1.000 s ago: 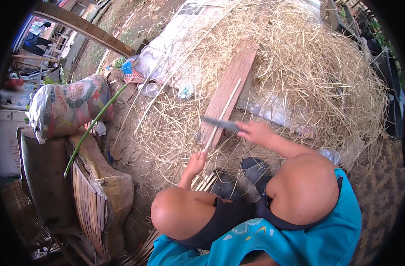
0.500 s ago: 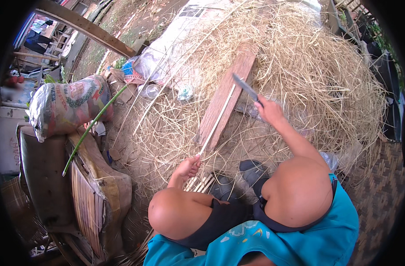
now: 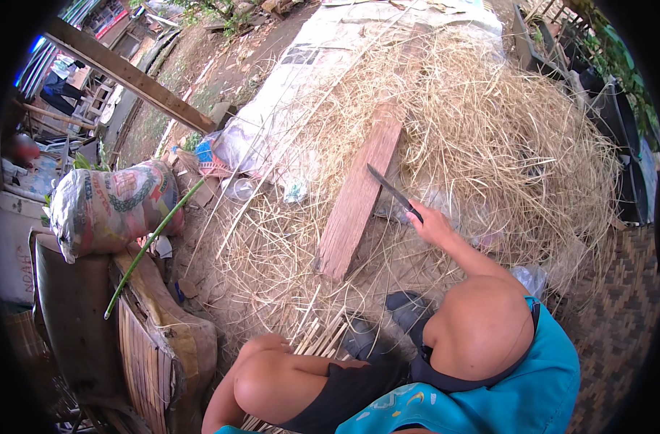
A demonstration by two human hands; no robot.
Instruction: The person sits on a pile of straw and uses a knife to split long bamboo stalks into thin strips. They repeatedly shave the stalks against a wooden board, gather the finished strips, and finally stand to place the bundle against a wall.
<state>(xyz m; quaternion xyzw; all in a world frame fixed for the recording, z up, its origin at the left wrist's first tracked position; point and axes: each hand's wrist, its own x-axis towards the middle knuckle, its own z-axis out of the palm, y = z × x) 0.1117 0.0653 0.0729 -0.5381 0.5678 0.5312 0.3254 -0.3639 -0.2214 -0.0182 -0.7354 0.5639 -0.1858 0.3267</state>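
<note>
A knife with a black handle and a long dark blade is gripped in my right hand. Its tip points up and left, just over the right edge of a long brown wooden board. My left hand is down by my left knee, partly hidden behind it, and its fingers do not show clearly. Close to that hand, between my legs, lies a bundle of pale split sticks.
A big heap of dry straw-like shavings covers the far end of the board and a white sheet. At left, a stuffed sack and a green stalk rest on a worn seat. Woven matting lies at right.
My left hand has moved from the board's near end back to my left knee, and the pale strip has left the board. The knife has come lower, towards me.
</note>
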